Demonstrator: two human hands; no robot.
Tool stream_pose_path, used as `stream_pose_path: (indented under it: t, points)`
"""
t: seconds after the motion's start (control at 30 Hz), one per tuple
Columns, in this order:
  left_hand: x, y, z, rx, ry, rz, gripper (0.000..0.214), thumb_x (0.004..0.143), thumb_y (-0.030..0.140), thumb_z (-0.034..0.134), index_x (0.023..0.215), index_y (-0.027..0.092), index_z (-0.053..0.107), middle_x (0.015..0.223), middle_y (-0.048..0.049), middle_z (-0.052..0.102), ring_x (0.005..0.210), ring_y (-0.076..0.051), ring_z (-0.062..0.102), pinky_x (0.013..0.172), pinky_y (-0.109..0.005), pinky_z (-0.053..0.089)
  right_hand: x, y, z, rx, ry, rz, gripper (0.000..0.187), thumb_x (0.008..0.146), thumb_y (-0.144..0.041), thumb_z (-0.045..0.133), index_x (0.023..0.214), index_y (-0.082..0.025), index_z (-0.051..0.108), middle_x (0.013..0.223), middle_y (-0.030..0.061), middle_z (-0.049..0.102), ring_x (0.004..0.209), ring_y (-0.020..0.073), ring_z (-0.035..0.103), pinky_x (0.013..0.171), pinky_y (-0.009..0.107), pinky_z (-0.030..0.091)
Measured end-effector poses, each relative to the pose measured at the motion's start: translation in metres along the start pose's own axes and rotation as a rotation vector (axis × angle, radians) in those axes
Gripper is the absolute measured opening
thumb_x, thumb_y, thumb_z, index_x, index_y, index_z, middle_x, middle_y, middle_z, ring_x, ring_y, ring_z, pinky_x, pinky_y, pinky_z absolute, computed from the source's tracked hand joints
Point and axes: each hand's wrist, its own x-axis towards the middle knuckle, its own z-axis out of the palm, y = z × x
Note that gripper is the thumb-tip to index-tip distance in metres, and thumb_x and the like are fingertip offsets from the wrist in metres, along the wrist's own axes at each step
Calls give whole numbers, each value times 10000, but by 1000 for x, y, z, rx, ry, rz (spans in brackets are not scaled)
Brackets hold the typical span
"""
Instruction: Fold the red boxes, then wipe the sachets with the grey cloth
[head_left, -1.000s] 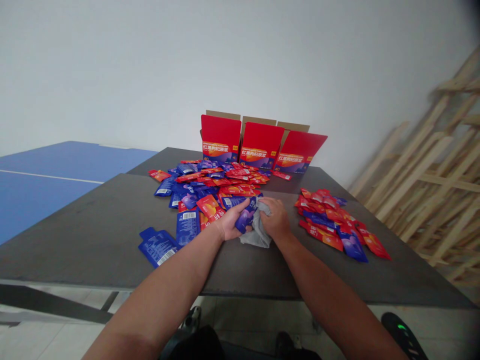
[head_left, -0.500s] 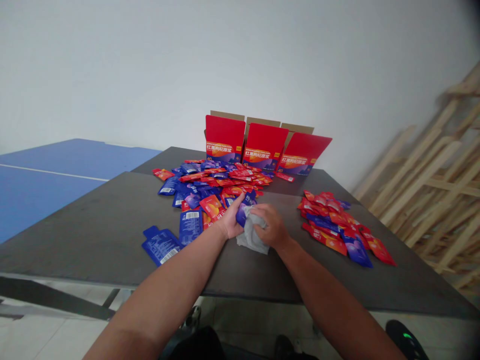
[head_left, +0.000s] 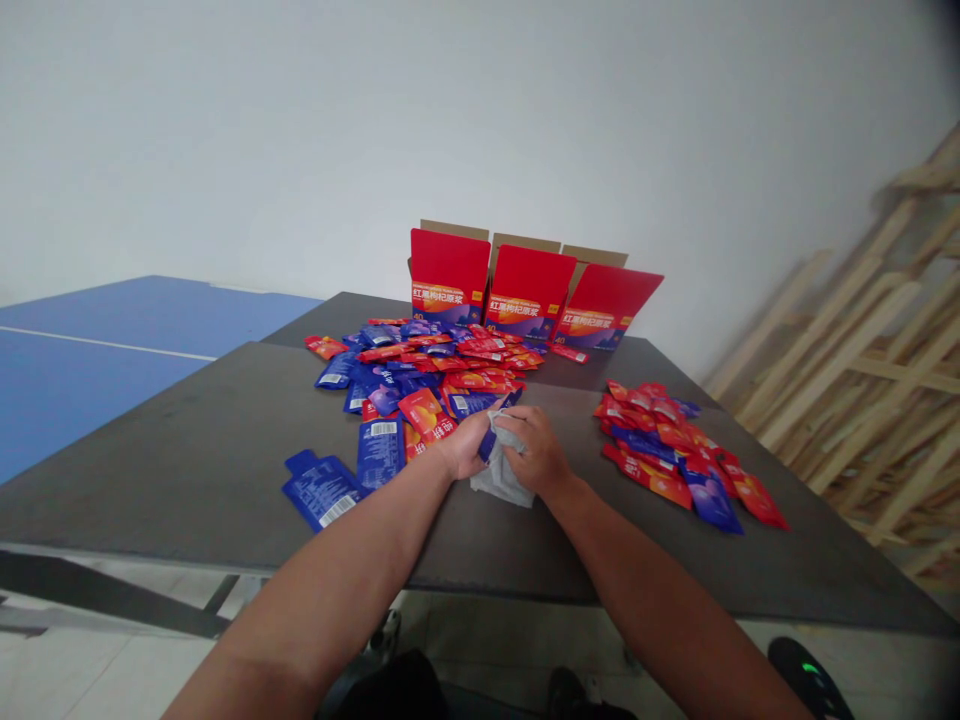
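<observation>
My left hand (head_left: pixel 466 447) is closed on a blue pouch (head_left: pixel 488 440), which is turned nearly edge-on and partly covered. My right hand (head_left: pixel 537 448) grips a light grey cloth (head_left: pixel 502 477) and presses it against that pouch; the cloth's loose end hangs down over the table. Just beyond and to the left of my left hand spreads a large pile of red and blue pouches (head_left: pixel 427 365). A single blue pouch with a barcode (head_left: pixel 321 490) lies near my left forearm. Right of my right hand is a smaller pile of red and blue pouches (head_left: pixel 664 440).
Three red cardboard boxes (head_left: pixel 450 270) with raised flaps stand in a row at the back of the dark table (head_left: pixel 187 470). A blue table-tennis table (head_left: pixel 112 370) is at the left. Wooden frames (head_left: pixel 862 380) lean at the right.
The pouch in my left hand has turned from showing its printed face to nearly edge-on. My right hand still holds the cloth to it. The piles and boxes have not moved.
</observation>
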Motion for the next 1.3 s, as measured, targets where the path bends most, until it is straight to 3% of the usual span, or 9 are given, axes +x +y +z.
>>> stream_pose_path:
  t: [0.13, 0.27, 0.5, 0.63, 0.77, 0.9, 1.03, 1.13, 1.3]
  points:
    - [2, -3, 2, 69, 23, 32, 272, 871, 414, 589, 863, 147, 639, 655, -36, 669, 554, -158, 625, 568, -258, 493, 1, 4, 2, -22, 76, 131, 390, 759, -100, 537, 1104, -260, 625, 1078, 71, 546, 1026, 220, 566, 923, 411, 515]
    - [3, -5, 1, 179, 90, 92, 324, 842, 469, 623, 744, 162, 587, 546, 19, 559, 415, -93, 490, 391, -188, 325, 3, 9, 1, -58, 171, 276, 342, 752, -106, 524, 1053, -222, 637, 1035, 75, 522, 978, 221, 565, 915, 408, 513]
    - [-2, 0, -2, 190, -59, 16, 271, 824, 431, 657, 835, 163, 617, 606, 2, 529, 467, -90, 480, 349, -160, 244, 4, 30, -1, -42, 271, 510, 245, 769, -160, 530, 990, -202, 626, 996, 69, 544, 954, 222, 557, 910, 408, 491]
    - [-8, 10, -2, -18, -149, -60, 286, 887, 410, 548, 881, 131, 609, 713, -61, 576, 533, -110, 515, 361, -168, 306, 5, 40, -4, -51, 319, 671, 195, 765, -215, 550, 944, -186, 621, 919, 66, 555, 893, 237, 559, 871, 441, 491]
    - [-5, 16, -7, -230, -88, 42, 343, 917, 426, 455, 856, 120, 596, 793, -107, 615, 543, -100, 520, 398, -173, 371, 7, 25, -7, -17, 312, 494, 242, 784, -228, 560, 1018, -200, 613, 994, 79, 562, 970, 243, 565, 918, 442, 480]
    - [5, 14, -12, -173, 23, 88, 346, 870, 458, 540, 714, 152, 575, 545, -8, 525, 392, -85, 432, 385, -195, 360, 4, -4, -5, 77, 88, 134, 338, 780, -205, 592, 1116, -238, 592, 1061, 81, 544, 1027, 236, 568, 932, 420, 498]
    - [8, 8, -12, -86, 34, 30, 365, 827, 485, 603, 704, 141, 611, 593, -54, 626, 516, -171, 605, 530, -276, 488, 1, -15, -2, 116, -78, -78, 421, 784, -185, 589, 1196, -265, 554, 1103, 79, 528, 1051, 230, 561, 924, 410, 515]
    - [7, 5, -9, -8, 38, -4, 371, 827, 497, 607, 766, 133, 645, 632, -69, 661, 564, -194, 641, 555, -291, 502, 1, -10, 0, 82, -38, -31, 427, 793, -167, 565, 1209, -263, 537, 1105, 83, 522, 1058, 234, 554, 927, 426, 511]
    - [6, 1, -5, 139, 58, 99, 262, 796, 406, 685, 874, 156, 666, 662, -27, 672, 527, -144, 612, 460, -219, 427, 3, 3, 1, 0, 152, 201, 334, 811, -171, 535, 1136, -242, 562, 1071, 82, 528, 1036, 237, 558, 948, 443, 488]
